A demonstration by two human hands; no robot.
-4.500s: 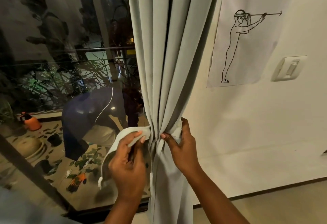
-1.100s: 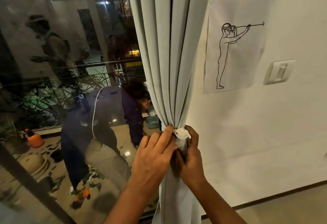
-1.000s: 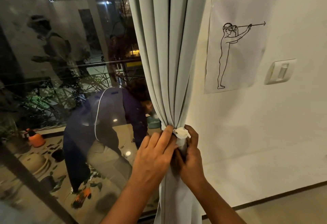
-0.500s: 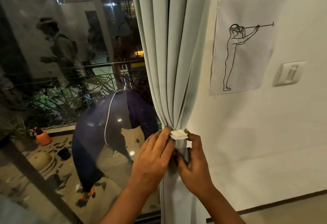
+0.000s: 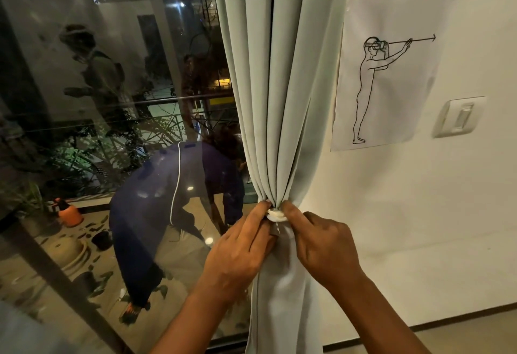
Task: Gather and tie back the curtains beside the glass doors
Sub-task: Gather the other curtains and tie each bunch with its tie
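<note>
Curtain [image 5: 277, 102] is a matt, smooth pale grey-green cloth, soft folds above the pinch. Right at the fingertips there's a white tie [image 5: 275, 215], looks like cloth too. Left of the grip the glass door [image 5: 112, 102] is super glossy, reflections everywhere. Right of it, matt painted wall [image 5: 419, 213], thin paper sheet [image 5: 391, 74], shiny plastic switch [image 5: 458, 116].
</note>
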